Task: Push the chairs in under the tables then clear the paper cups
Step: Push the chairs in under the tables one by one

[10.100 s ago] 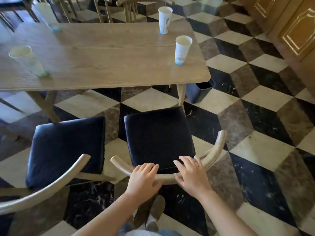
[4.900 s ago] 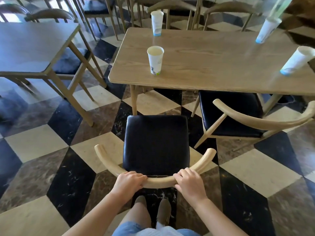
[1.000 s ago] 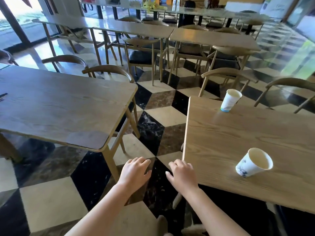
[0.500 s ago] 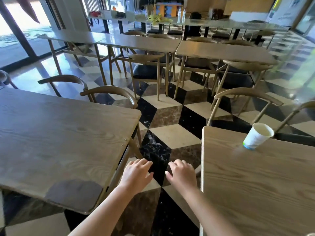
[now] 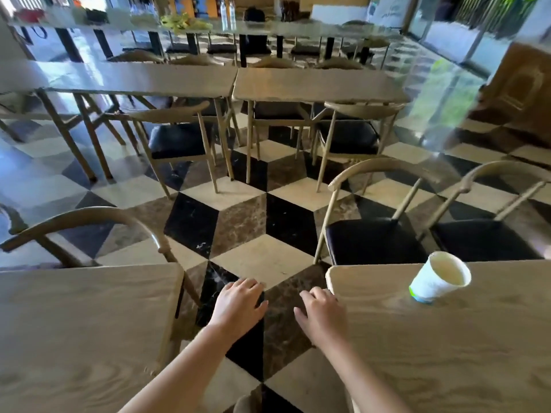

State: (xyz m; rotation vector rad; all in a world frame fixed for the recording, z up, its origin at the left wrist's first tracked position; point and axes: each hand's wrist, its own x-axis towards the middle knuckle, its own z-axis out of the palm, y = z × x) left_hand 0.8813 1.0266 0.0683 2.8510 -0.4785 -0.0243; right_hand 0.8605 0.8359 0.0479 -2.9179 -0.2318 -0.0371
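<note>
A person is standing in the aisle between two pale wooden dining tables, both bare hands held out empty over the checkered marble floor (image 5: 262, 263). The left hand (image 5: 238, 305) is hovering with fingers spread, holding nothing; the right hand (image 5: 323, 315) is likewise loose and unclenched, just beside the rounded corner of the right-hand light wood table (image 5: 447, 353).

A white paper cup with a blue-green base (image 5: 438, 277) is sitting near that table's far edge, looking tilted, though the wide lens may be exaggerating this. Beyond it, a curved-back wooden chair with a black cushioned seat (image 5: 374, 239) and its twin (image 5: 486, 239) are standing pulled out from the table.

The risk likely lies at that far edge: shoving either chair in hard could jolt the table and tip the light cup off. A careless sweep of the right arm across the tabletop could do the same.
</note>
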